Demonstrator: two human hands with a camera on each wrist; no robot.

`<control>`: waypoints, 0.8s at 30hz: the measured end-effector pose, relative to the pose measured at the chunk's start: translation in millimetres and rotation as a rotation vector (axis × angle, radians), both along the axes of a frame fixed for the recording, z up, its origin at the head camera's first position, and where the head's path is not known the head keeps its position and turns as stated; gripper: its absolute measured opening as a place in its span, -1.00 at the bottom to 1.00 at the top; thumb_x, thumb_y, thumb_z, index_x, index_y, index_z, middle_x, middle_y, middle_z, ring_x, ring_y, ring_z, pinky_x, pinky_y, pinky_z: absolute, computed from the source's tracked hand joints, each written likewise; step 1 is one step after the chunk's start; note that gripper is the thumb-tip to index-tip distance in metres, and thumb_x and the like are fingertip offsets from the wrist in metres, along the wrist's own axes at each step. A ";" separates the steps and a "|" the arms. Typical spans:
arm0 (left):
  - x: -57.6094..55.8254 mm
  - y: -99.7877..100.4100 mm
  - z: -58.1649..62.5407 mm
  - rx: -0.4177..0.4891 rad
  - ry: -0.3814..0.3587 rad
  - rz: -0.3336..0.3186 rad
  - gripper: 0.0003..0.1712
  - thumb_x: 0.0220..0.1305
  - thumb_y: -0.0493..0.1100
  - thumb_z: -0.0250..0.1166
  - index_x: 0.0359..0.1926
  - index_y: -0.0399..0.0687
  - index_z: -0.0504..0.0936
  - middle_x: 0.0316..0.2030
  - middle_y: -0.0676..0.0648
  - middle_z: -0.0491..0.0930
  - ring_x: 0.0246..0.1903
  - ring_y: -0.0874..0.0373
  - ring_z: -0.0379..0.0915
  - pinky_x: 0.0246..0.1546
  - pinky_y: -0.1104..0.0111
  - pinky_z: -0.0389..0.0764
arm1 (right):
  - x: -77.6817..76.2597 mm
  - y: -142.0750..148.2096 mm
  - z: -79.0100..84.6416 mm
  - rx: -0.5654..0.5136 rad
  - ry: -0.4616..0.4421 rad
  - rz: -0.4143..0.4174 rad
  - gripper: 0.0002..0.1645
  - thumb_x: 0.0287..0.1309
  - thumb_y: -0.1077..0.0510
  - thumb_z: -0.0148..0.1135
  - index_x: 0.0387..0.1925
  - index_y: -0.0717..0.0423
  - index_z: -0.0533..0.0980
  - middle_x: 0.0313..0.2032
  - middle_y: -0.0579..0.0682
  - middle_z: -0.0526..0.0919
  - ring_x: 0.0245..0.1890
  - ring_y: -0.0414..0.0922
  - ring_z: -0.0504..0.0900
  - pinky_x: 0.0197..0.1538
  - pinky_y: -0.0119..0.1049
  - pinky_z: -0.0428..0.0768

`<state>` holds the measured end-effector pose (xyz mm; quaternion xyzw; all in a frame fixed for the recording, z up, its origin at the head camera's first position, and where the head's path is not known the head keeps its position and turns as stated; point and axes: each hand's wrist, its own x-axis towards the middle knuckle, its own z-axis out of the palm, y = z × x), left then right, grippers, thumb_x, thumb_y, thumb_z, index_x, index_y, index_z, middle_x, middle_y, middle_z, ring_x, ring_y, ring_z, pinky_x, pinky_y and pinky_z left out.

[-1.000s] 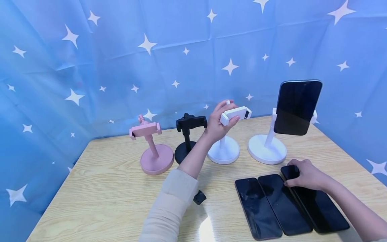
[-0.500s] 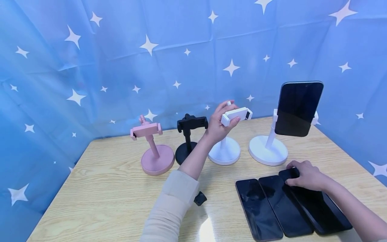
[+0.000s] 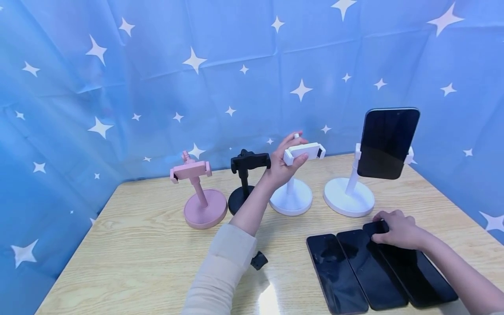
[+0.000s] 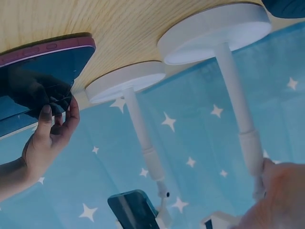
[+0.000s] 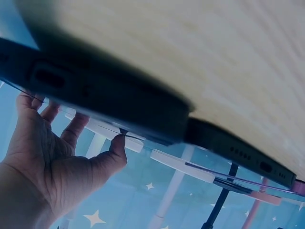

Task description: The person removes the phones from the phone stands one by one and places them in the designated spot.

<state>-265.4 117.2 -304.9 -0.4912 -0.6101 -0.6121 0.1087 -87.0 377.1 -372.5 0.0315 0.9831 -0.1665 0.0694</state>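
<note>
My left hand (image 3: 280,165) grips the upper part of a white phone stand (image 3: 291,202), with the thumb on its clamp (image 3: 306,151). That clamp has no phone in it. My right hand (image 3: 400,232) holds the far end of the rightmost black smartphone (image 3: 423,278), thumb at its left edge and fingers over the far end. In the right wrist view the thumb and fingers (image 5: 76,129) reach around the phone's edge (image 5: 109,105). Beside it lie a middle smartphone (image 3: 372,271) and a left smartphone (image 3: 336,273), all screen up.
Another white stand (image 3: 350,197) at right holds an upright smartphone (image 3: 387,144). To the left are a black stand (image 3: 250,161) and a pink stand (image 3: 205,210), both with bare clamps. A small black piece (image 3: 259,260) lies near my left sleeve. A starry blue curtain (image 3: 236,87) hangs behind the table.
The white clamp has tipped and shifted slightly left under my left hand. The rightmost phone's far end has slid slightly left with my right hand; both hands keep their hold.
</note>
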 end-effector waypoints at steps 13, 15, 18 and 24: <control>24.1 -20.7 20.6 -0.022 -0.295 -0.164 -0.64 0.26 -0.46 -0.01 0.08 -0.49 0.28 0.33 -0.30 0.04 0.32 -0.04 0.01 0.10 0.40 0.29 | 1.8 -0.8 -0.2 -0.004 -0.008 -0.021 -0.39 -0.11 -0.04 0.30 -0.12 0.34 0.42 -0.19 0.43 0.39 -0.21 0.29 0.29 -0.28 0.07 0.27; 25.5 -21.1 20.1 -0.016 -0.310 -0.163 -0.63 0.27 -0.46 -0.02 0.10 -0.47 0.27 0.34 -0.29 0.04 0.33 -0.04 -0.01 0.13 0.37 0.26 | 2.0 -1.2 0.1 -0.003 -0.008 -0.021 -0.39 -0.10 -0.04 0.29 -0.11 0.34 0.42 -0.19 0.44 0.38 -0.21 0.29 0.29 -0.28 0.07 0.27; 27.6 -20.9 18.7 -0.019 -0.335 -0.133 -0.60 0.27 -0.45 -0.01 0.14 -0.44 0.26 0.35 -0.25 0.03 0.30 -0.02 0.06 0.13 0.35 0.28 | 2.3 -2.0 0.3 -0.002 -0.003 -0.018 -0.39 -0.10 -0.03 0.29 -0.11 0.34 0.42 -0.19 0.43 0.39 -0.21 0.29 0.29 -0.27 0.09 0.27; 18.1 -13.6 3.3 -0.006 -0.418 -0.069 -0.53 0.28 -0.37 0.08 0.22 -0.27 0.30 0.35 -0.08 0.08 0.24 0.03 0.16 0.11 0.34 0.35 | 2.3 -2.2 1.2 0.006 -0.002 -0.007 -0.38 -0.09 -0.02 0.29 -0.10 0.36 0.42 -0.18 0.42 0.40 -0.19 0.27 0.30 -0.25 0.11 0.26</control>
